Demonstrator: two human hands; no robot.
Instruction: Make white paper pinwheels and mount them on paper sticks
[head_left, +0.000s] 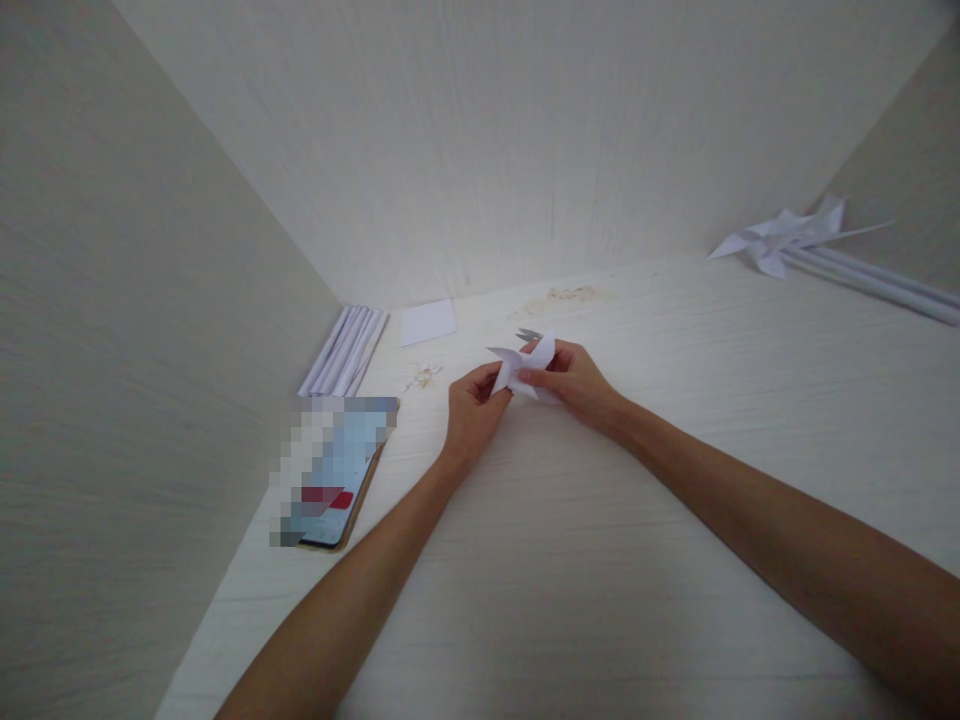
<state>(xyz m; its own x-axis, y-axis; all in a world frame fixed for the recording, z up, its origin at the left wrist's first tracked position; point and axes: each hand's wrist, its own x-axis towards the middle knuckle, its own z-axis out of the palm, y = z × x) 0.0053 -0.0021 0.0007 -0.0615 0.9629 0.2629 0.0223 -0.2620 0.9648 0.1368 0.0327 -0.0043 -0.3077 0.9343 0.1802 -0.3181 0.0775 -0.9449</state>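
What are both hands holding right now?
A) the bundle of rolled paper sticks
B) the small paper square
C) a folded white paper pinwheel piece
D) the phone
C: the left hand and right hand both pinch the folded white paper piece above the table; the phone, the paper sticks and the small paper square lie untouched to the left.

White paper pinwheel (525,367) — seemingly plain

pale wood-grain desk (600,560) | matching walls (112,350) left, back, right
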